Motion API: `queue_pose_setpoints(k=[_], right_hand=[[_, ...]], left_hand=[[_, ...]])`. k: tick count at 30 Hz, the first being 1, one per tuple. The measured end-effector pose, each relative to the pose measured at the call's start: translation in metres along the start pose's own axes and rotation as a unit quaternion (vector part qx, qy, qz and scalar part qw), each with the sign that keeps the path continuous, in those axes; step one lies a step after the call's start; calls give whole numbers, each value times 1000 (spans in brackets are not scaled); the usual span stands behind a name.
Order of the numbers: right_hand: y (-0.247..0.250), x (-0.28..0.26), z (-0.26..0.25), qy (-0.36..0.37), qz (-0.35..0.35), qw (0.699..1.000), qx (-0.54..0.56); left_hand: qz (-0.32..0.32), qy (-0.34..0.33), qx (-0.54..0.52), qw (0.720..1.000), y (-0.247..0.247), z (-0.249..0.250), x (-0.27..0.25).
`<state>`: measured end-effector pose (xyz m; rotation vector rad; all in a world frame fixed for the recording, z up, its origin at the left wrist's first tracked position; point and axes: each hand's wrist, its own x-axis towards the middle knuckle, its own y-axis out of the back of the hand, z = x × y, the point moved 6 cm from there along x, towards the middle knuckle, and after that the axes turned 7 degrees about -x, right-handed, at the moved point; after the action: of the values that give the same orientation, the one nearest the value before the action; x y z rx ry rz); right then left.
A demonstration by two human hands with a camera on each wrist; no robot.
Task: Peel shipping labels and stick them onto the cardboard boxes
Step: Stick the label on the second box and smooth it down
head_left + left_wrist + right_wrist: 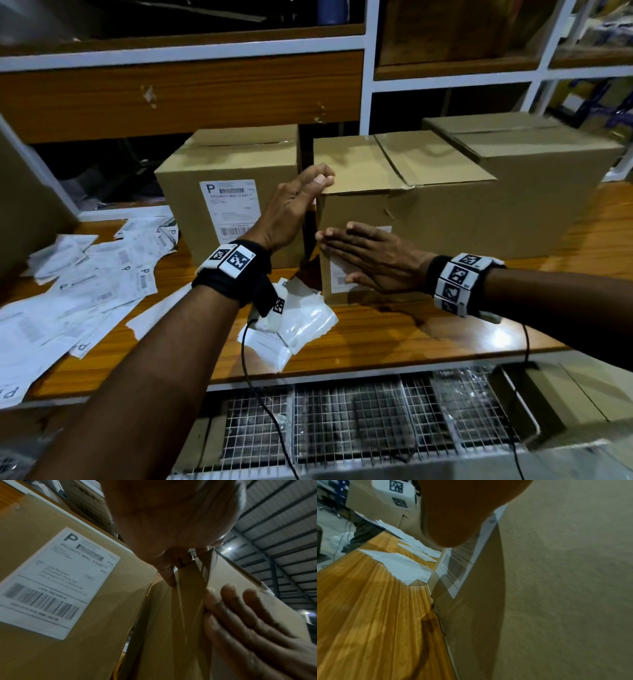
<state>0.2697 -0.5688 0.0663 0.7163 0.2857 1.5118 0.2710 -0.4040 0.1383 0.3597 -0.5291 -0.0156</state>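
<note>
Altogether, boxes: three cardboard boxes stand in a row on the surface: a left box (236,192), a middle box (411,219) and a right box (534,178).
Stuck labels: two. One label on the left box (228,208) faces the person; one label on the middle box (342,270) sits low on its front face, near the left edge, mostly covered by a hand.
Left hand (291,209): its grip curls over the top left corner of the middle box, thumb on the near face and fingers over the top.
Right hand (370,257): flat, fingers straight and together, pressing on the label on the middle box.
Loose sheets: a scattered pile of printed label sheets (85,284) lies on the left of the surface, too many and too overlapped to count.
Backing papers (294,322): a few glossy white pieces lie just in front of the middle box.
Surface (394,335): wood-grain top with a white front edge.
Room: white-framed shelving (368,65) with wooden boards behind the boxes; a wire mesh rack (342,418) below the front edge.
Wrists: each carries a black band with printed markers and a thin cable.
</note>
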Motion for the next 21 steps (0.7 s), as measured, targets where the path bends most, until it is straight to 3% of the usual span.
queue_pose_setpoints(k=[7,11,15,18,19,21], right_hand=[[-25,-7,-36,133,-42,990,-19],[-52,-35,-60,182,-173,967,34],[-57,-72,-52,176,-221,957,61],[-53,-103,-40,180,-294,936,64],[-45,-110,-35,172,-288,939,79],[-19,-113,-20,126,-192,967,113]], left_hand=[[-4,16,-11,1000,2,-3,1],[-9,12,5,1000,1,-3,1],[-16,-2,25,1000,2,-2,2],[-15,-14,34,999,0,-3,3],[-13,-17,34,999,-1,-2,3],[-12,-20,36,999,-2,-3,3]])
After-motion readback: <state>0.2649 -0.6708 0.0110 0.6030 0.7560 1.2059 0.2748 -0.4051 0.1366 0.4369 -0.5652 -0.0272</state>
